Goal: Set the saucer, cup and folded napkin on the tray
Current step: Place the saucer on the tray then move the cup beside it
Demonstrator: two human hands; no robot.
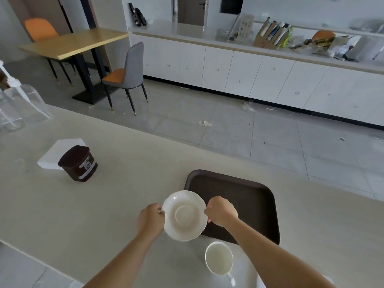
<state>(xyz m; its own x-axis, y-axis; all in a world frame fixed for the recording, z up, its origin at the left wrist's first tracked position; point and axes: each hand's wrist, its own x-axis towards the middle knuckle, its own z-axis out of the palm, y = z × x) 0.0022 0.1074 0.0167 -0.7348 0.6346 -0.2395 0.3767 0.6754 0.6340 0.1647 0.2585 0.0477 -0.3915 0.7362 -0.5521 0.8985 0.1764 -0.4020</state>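
Observation:
A white saucer (184, 215) with a scalloped rim is held by both hands, partly over the left edge of the dark brown tray (245, 196). My left hand (151, 220) pinches its left rim and my right hand (221, 210) pinches its right rim. A white cup (219, 259) stands on the counter near the front edge, below the saucer, under my right forearm. A stack of white napkins (56, 151) lies on the counter at the left, partly hidden by a brown tin.
A brown cocoa tin (78, 164) stands on the napkin stack's right side. Clear plastic containers (19, 104) sit at the counter's far left. Beyond the counter's far edge is tiled floor, a grey chair (128, 75) and white cabinets.

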